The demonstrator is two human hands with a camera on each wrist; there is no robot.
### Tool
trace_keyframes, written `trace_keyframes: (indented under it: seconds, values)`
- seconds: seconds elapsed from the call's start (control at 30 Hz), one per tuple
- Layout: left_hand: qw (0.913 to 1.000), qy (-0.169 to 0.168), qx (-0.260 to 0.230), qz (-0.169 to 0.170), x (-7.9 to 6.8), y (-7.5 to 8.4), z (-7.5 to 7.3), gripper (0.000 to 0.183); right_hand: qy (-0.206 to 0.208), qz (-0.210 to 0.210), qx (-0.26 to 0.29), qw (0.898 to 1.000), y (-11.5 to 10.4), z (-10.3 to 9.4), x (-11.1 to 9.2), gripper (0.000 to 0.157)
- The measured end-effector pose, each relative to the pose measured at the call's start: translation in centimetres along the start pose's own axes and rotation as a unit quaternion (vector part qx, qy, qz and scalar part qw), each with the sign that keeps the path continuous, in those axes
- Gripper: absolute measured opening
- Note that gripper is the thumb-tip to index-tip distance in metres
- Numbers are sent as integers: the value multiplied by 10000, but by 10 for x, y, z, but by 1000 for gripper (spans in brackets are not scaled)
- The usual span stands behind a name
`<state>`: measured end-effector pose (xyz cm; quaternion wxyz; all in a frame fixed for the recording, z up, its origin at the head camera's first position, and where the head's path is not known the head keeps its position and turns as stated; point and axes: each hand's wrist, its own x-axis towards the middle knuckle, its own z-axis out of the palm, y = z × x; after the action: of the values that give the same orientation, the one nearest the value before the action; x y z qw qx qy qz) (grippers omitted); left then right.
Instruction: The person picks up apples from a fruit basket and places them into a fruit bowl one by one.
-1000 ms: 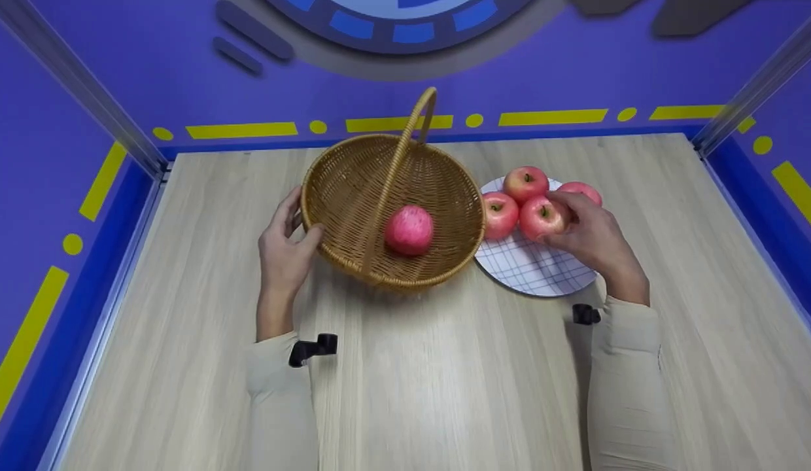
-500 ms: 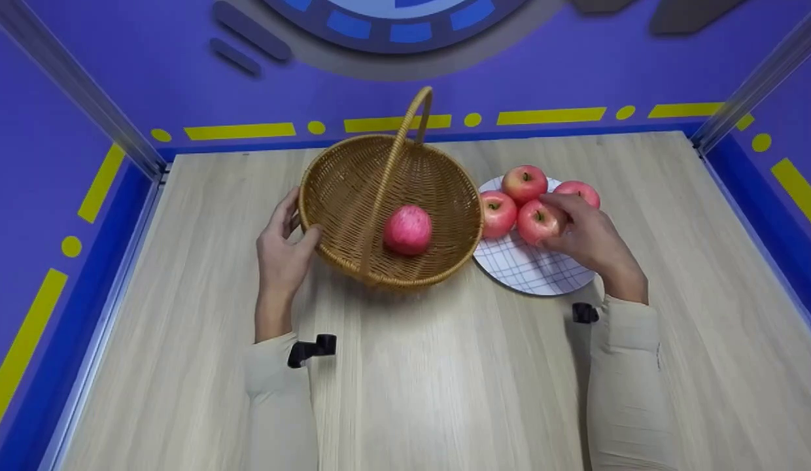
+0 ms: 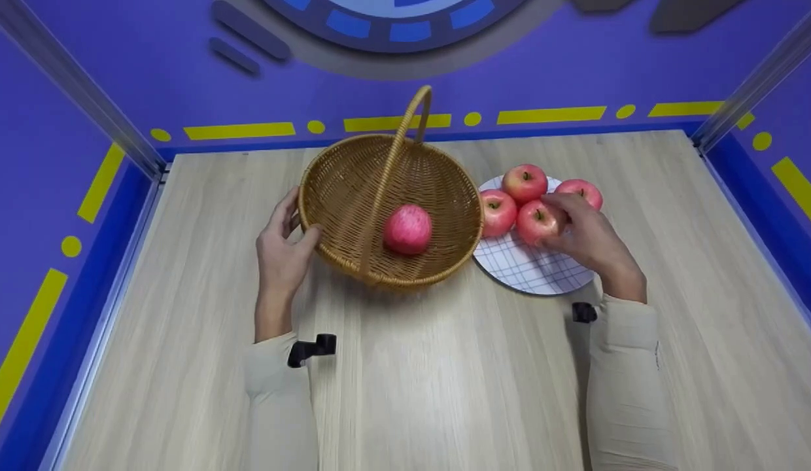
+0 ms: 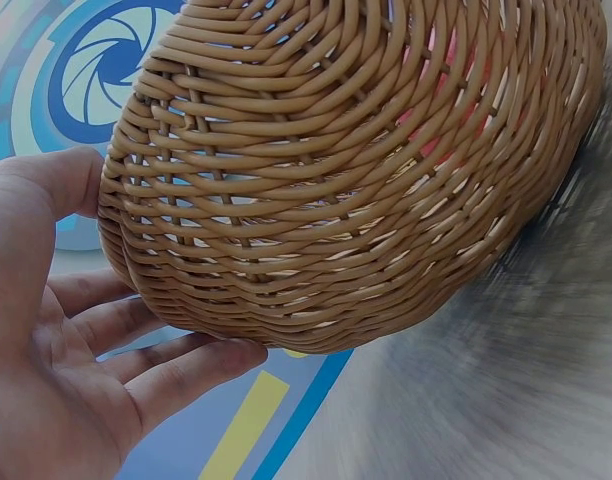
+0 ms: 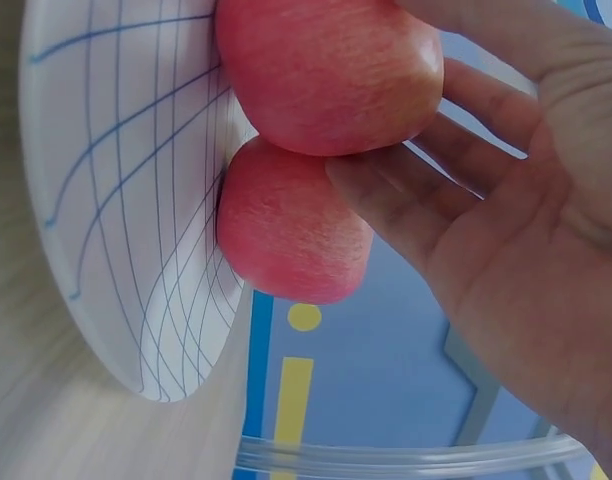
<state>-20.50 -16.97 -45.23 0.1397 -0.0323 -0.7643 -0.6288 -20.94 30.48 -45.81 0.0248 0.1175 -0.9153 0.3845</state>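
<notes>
A round wicker basket (image 3: 340,190) with a tall arched handle stands left of centre, one pink-red apple (image 3: 407,229) inside it. At its left side my left hand (image 3: 284,252) grips the rim, thumb in front and fingers curving under the weave, as the left wrist view shows. On the white plate (image 3: 543,275) with blue lines sit several red apples (image 3: 524,183). My right hand (image 3: 595,239) holds the front apple (image 3: 536,222) between thumb and fingers. In the right wrist view that apple (image 5: 326,75) touches or nearly touches another apple (image 5: 294,222) behind it.
The wooden table (image 3: 405,392) ends at a blue-purple back wall (image 3: 543,85), with side walls left and right. The basket's right rim overlaps the plate's left edge in the head view. Black wrist mounts (image 3: 312,348) sit on both sleeves.
Almost nothing differs. The right hand and the front apple have shifted very slightly left in the view; the left hand stays on the basket.
</notes>
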Motion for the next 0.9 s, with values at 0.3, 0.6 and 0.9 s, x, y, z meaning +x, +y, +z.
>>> trace_keyframes:
  seconds: [0.3,0.6,0.9]
  values:
    - [10000,30,-5,-17,0,0,0,68,193,116,-302,9993,-3,-2,-1,57]
    - [9999,21,-61,-122,-2,1,0,69,164,369,-136,9991,-5,-7,-3,53]
    - [9998,22,-151,-122,-1,-2,0,67,441,679,24,9967,-11,-9,-2,51]
